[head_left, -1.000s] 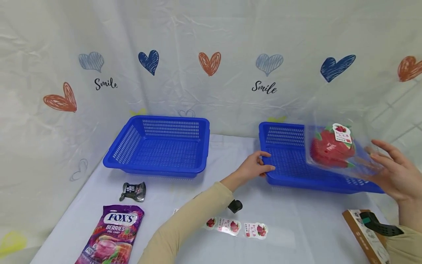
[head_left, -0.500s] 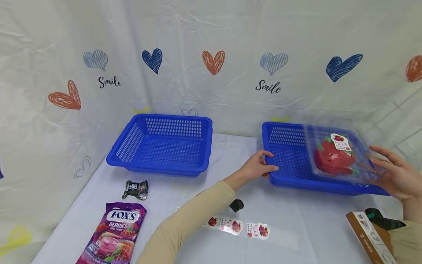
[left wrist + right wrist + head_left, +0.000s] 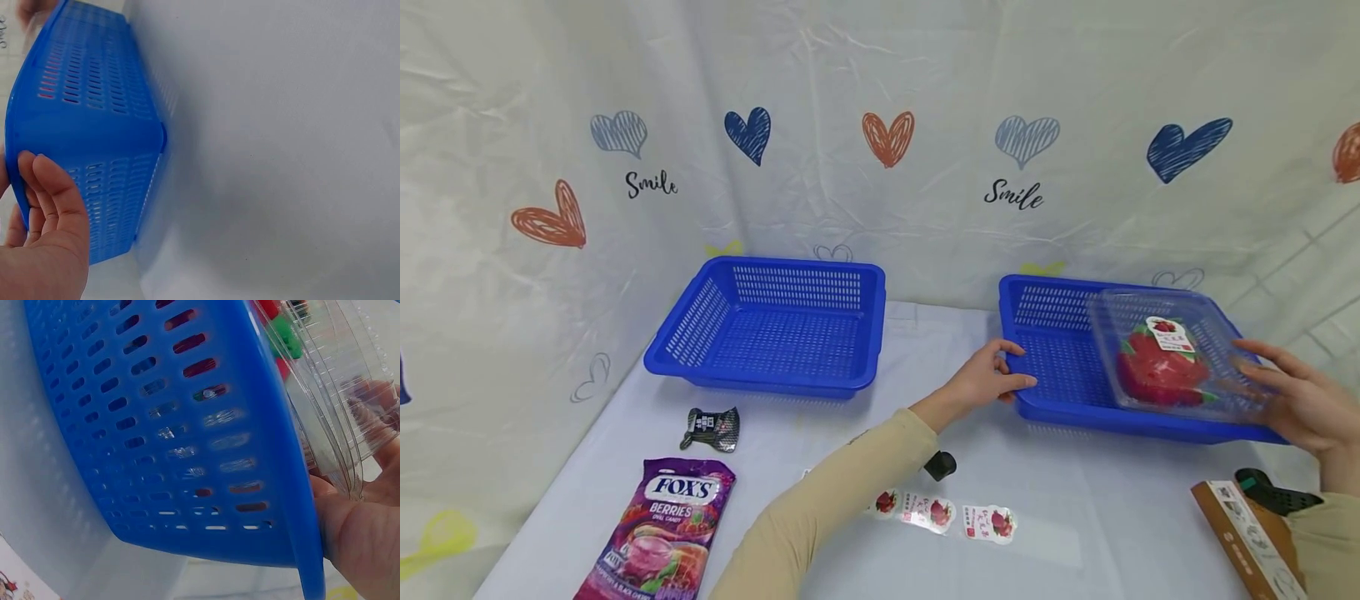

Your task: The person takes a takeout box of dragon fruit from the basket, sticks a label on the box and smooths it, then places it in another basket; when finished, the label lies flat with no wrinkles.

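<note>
My left hand (image 3: 981, 375) pinches the left rim of the right-hand blue basket (image 3: 1101, 419) between thumb and fingers. The left wrist view has the fingers (image 3: 59, 187) curled over that rim. In my right hand (image 3: 1303, 396) is a clear plastic box (image 3: 1206, 321), held by its right side. It is lowered into the basket's right part. Through its lid shows a red dragon fruit (image 3: 1157, 379) with green tips, and a white label (image 3: 1170, 336) is stuck on top. From the right wrist, the box's ridged edge (image 3: 337, 419) lies just past the basket rim.
Another blue basket (image 3: 767, 382) stands at the back left. A small dark packet (image 3: 711, 429) and a purple candy bag (image 3: 658, 529) lie left. Dragon fruit stickers (image 3: 988, 523) and a black object (image 3: 940, 465) lie near the left forearm. A brown box (image 3: 1247, 537) is front right.
My right hand has lowered the clear plastic box from above the basket down into its right part. The left hand keeps its grip on the rim.
</note>
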